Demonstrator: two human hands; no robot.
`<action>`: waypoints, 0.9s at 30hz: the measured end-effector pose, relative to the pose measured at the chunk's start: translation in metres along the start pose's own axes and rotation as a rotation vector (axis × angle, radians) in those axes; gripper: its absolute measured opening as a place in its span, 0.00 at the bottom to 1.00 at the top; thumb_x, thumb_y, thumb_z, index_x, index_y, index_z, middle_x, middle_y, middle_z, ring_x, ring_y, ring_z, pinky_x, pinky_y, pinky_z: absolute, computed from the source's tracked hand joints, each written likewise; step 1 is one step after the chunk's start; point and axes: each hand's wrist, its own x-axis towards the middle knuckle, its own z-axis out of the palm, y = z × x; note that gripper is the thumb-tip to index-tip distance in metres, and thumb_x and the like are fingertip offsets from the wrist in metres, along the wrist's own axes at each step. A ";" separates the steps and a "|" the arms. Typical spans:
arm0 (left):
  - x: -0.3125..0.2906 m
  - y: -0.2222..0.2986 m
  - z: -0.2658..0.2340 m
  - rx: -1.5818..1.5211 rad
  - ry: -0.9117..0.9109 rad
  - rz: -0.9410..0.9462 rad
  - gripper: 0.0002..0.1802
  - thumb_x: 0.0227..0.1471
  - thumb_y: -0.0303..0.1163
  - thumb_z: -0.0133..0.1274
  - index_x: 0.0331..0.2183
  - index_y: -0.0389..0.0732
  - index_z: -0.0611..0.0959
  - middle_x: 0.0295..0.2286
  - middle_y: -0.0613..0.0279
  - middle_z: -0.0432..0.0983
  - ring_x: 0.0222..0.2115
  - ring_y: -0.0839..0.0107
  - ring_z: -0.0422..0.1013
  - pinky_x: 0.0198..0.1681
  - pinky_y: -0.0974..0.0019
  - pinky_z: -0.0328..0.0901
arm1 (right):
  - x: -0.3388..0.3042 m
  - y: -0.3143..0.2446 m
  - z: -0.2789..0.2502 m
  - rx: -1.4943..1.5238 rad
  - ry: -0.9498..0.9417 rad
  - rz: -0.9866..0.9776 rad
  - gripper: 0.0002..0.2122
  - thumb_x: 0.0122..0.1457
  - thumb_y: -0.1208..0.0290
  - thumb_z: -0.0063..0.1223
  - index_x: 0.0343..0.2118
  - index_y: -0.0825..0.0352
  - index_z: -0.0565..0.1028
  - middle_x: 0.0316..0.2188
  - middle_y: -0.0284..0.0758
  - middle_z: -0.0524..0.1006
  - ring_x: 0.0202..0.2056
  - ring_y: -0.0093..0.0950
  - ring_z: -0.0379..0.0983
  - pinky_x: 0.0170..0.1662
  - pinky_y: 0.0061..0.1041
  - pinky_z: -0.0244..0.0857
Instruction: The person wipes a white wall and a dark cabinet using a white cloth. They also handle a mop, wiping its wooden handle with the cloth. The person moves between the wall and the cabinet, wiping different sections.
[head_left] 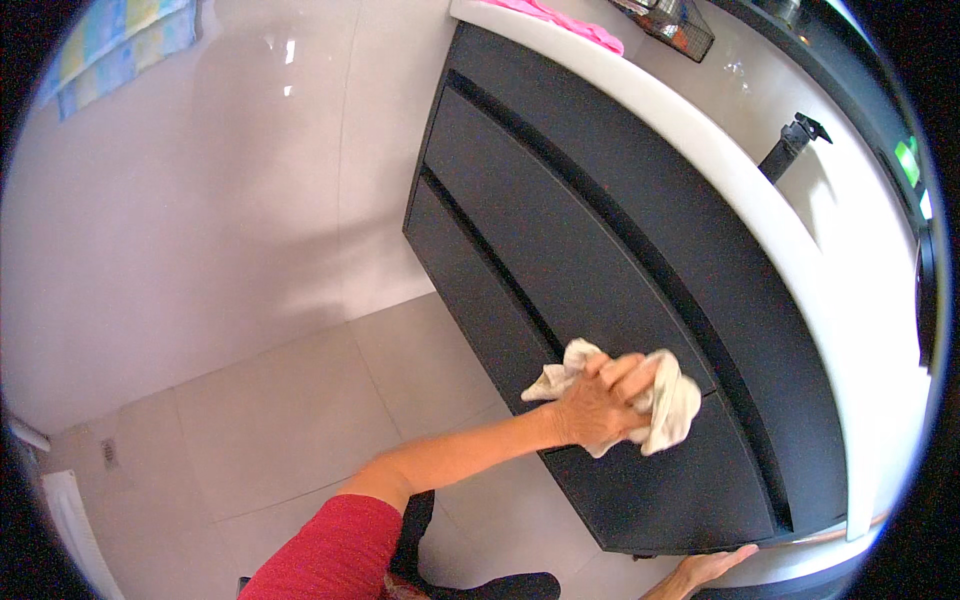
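Observation:
My left hand [605, 405], on a bare arm out of a red sleeve, is closed around a crumpled cream cloth [672, 405]. It presses the cloth against the drawer fronts of a black vanity cabinet [560, 215]. Parts of the cloth stick out on both sides of the fingers. Low at the right, my right hand [712, 568] lies with outstretched fingers along the cabinet's near side edge, holding nothing that shows.
A white countertop [725, 150] with a black faucet [793, 145] tops the cabinet. Pink fabric [560, 22] and a wire basket [680, 28] are at its far end. A patterned towel [125, 50] hangs at upper left. Below are floor tiles [290, 430] with a drain [109, 453].

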 end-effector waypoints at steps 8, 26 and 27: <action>0.003 -0.077 -0.054 0.178 0.018 -0.733 0.30 0.43 0.44 0.54 0.47 0.37 0.71 0.49 0.43 0.55 0.49 0.46 0.53 0.49 0.49 0.49 | 0.000 0.013 -0.034 -0.053 -0.124 -0.117 0.32 0.57 0.50 0.42 0.52 0.78 0.61 0.54 0.49 0.61 0.53 0.40 0.59 0.58 0.35 0.50; -0.125 -0.306 -0.145 0.447 -0.023 -1.283 0.33 0.55 0.49 0.40 0.57 0.40 0.58 0.55 0.39 0.41 0.53 0.40 0.47 0.55 0.45 0.48 | -0.047 0.039 -0.052 0.122 -0.168 -0.257 0.34 0.51 0.50 0.52 0.52 0.76 0.62 0.52 0.49 0.64 0.51 0.43 0.61 0.57 0.39 0.53; -0.124 -0.305 -0.143 0.378 0.063 -1.295 0.34 0.55 0.49 0.39 0.57 0.40 0.57 0.56 0.39 0.41 0.53 0.39 0.47 0.56 0.45 0.47 | -0.045 0.037 -0.049 0.141 -0.202 -0.234 0.34 0.51 0.51 0.53 0.53 0.75 0.62 0.52 0.49 0.64 0.51 0.43 0.61 0.57 0.39 0.53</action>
